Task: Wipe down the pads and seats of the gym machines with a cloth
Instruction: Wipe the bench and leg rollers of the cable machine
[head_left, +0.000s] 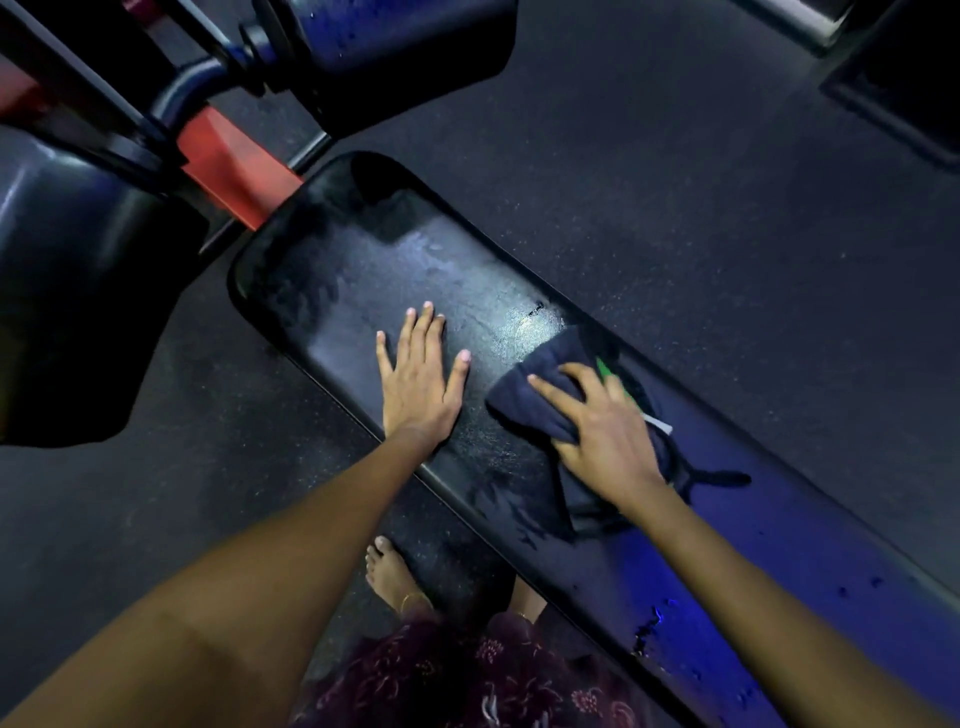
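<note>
With the left hand (418, 382) spread flat near the bench (332, 270) edge, the right hand (605, 431) pressing the cloth (530, 402) should sweep edge to edge.

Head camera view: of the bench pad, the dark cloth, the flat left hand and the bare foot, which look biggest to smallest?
1. bench pad
2. dark cloth
3. left hand
4. bare foot, partly hidden and farther away, so unsure

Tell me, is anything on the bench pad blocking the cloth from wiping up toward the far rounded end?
Yes. The left hand lies flat on the bench pad, beside the dark cloth under the right hand, on the way to that end. Beyond it the pad looks bare.
</note>
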